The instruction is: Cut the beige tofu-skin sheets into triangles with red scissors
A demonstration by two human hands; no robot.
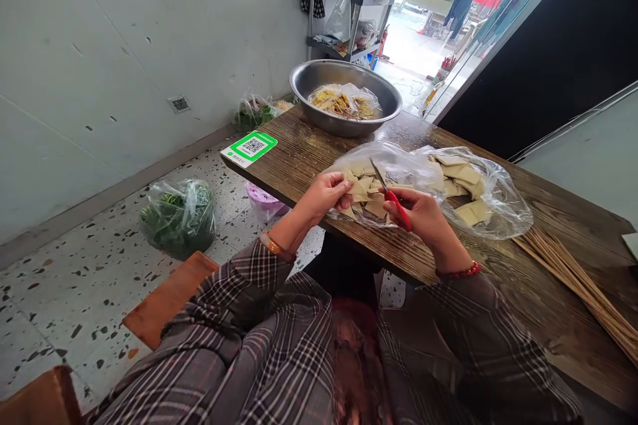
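My left hand (pixel 326 194) pinches a thin beige piece that looks like tofu sheet (pixel 355 187) between thumb and fingers. In my right hand (pixel 421 214) are scissors with red handles (pixel 400 210), their blades pointing up and to the left, apart from the left hand. Beneath both hands, cut beige pieces (pixel 376 207) lie on a clear plastic bag at the table's near edge. Just right of it, a second clear bag (pixel 506 202) holds more flat beige pieces. My right fingers partly hide the scissor handles.
A steel basin (pixel 346 125) with bagged yellowish food stands at the table's far end. A green QR card (pixel 249 148) lies at the left corner, bamboo skewers (pixel 578 279) at the right. Bagged greens (pixel 178 218) and a wooden stool (pixel 172 295) are left of the wooden table (pixel 294 166).
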